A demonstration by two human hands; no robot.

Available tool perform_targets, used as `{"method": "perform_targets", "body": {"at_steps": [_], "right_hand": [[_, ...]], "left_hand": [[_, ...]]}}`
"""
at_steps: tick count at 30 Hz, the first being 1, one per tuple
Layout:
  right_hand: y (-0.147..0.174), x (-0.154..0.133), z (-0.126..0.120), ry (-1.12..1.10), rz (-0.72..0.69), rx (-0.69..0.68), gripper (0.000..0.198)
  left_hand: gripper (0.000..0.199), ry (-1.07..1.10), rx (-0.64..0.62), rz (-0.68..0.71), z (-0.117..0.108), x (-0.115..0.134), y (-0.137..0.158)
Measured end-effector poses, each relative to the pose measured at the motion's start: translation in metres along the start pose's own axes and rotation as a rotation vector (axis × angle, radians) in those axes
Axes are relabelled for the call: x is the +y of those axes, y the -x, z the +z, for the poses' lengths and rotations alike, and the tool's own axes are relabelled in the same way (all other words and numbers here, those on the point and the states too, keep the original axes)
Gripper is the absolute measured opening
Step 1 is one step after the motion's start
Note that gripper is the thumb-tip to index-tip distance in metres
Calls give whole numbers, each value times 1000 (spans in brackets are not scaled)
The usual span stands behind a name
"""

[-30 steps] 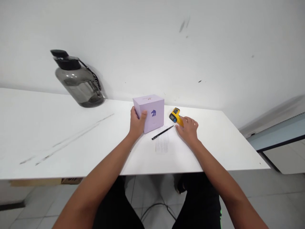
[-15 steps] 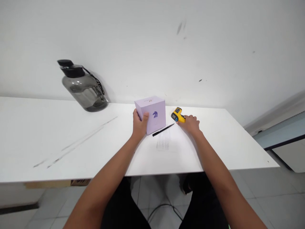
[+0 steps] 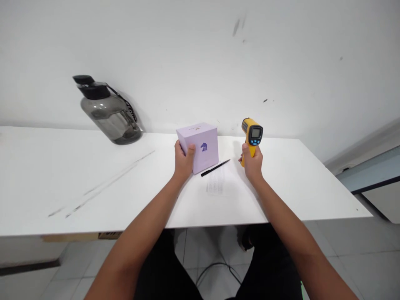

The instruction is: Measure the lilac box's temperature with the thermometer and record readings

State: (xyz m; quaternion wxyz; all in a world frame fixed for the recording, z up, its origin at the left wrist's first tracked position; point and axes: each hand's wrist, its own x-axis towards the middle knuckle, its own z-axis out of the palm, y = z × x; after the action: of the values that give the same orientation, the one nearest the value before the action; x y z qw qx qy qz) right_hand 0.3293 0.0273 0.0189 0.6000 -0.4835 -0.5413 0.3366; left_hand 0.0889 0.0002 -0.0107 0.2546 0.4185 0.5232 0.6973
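One box (image 3: 204, 150) is grasped at its left side by the left hand (image 3: 183, 162), thumb across the front, presumably so that it is kept steady on the table (image 3: 62, 171). Right of the box, one thermometer (image 3: 252, 133) is clasped upright by its handle in the right hand (image 3: 253, 166), apparently so its screen can be read. One pen (image 3: 215, 168) is laid just before the box; one bottle (image 3: 109, 114) is stood well to its left.

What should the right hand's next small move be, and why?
Probably turn the right hand to bring the yellow pistol-shaped device round toward the purple box: its screen faces the camera, so its nose seems aimed at the wall, while the left hand holds the box.
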Motion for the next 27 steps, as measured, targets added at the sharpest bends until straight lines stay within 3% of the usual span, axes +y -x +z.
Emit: {"method": "perform_targets", "body": {"at_steps": [6,15,19,27], "right_hand": [[27,-9,16,-167,37,-193,45],[54,-16,21,-97,17,-397,37],[57,-14,24,-67,18,-391,38],[55,-12,28,65,-18,-207,40]], "left_hand": [[82,-11,-5,-1,0,1,1],[81,-17,8,33,1,1,1],[83,-11,4,22,1,1,0],[80,-10,-5,29,0,1,1]]}}
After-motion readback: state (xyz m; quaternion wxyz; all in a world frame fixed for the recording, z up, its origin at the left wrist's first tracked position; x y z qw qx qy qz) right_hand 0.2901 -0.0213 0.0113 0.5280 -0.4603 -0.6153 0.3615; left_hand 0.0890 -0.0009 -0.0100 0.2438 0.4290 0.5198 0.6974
